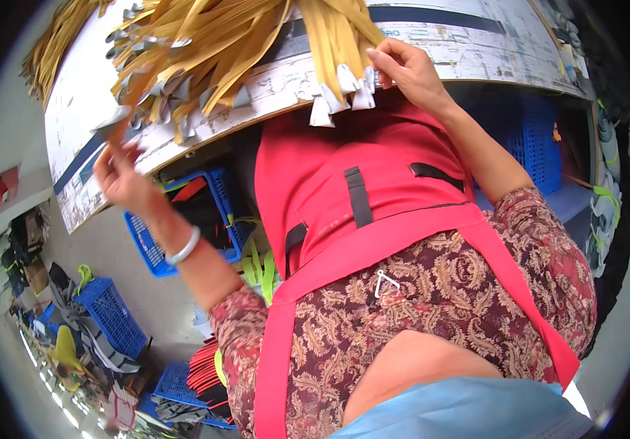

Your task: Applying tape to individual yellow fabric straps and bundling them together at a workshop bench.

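Observation:
Long yellow fabric straps with silvery-grey ends lie in a pile across the table and hang over its near edge. My left hand, smeared by motion, is at the table's left edge with its fingers closed around the lower end of an orange-yellow strap. A grey end piece shows just above those fingers. At the right side of a smaller hanging bunch of straps, my right hand has thumb and forefinger pinched at the bunch's edge. Its other fingers are curled and partly hidden.
The white, worn-patterned table has a dark stripe. Below it stand a blue basket with dark and red pieces, and another blue basket at right. More blue crates and fabric are on the floor at left. A red apron touches the table edge.

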Available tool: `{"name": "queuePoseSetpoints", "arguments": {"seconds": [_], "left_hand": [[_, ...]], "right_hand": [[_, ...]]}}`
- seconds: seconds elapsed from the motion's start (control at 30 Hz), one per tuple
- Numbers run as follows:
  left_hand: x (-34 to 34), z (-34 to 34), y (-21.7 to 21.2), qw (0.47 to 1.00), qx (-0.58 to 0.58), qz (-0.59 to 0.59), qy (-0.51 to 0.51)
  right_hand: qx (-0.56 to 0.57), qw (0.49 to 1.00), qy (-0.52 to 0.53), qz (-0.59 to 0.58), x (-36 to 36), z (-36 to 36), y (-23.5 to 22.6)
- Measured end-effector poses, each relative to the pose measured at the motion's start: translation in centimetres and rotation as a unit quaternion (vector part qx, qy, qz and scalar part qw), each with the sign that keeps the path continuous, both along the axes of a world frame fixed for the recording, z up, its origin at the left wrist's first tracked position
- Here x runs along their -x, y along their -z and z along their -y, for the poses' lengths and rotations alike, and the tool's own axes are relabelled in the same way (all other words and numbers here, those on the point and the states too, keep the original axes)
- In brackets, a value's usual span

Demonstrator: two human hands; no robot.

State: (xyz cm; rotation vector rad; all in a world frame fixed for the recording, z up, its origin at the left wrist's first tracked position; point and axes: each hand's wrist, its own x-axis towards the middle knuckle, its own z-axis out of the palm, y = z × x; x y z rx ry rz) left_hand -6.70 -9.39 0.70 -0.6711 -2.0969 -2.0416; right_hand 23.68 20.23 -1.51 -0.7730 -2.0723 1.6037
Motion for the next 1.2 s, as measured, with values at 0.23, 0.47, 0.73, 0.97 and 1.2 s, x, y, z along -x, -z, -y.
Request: {"name": "queuePoseSetpoints", "arguments": {"seconds": [0.23, 0.47, 0.73, 0.97, 1.2], "left_hand": [[-3.0, 1.1, 2.3, 0.994, 0.105, 0.011, -0.008], [-14.4, -10.1, 3.4, 0.920, 0.111, -0.035, 0.375], [-17.7, -12.8, 3.7, 0.881, 0.107, -0.074, 0.454], [-18.3, -12.9, 2.9, 0.893, 0.109, -0.009, 0.437], [-16.5, -12.9, 2.7, 0.889, 0.098, -0.181, 0.410]], "right_hand": [[-0.557, 0.823, 0.021, 0.112, -4.7, -3.9, 2.1], [-0.066, 0.994, -0.015, 0.091, -1.9, -0.5, -0.4], [-0.501, 0.853, 0.031, 0.141, -2.3, -2.3, 2.7], [-0.072, 0.992, -0.037, 0.092, -2.3, -1.0, 1.4], [0.187, 0.979, -0.069, -0.036, -0.1, 2.9, -3.0]]}}
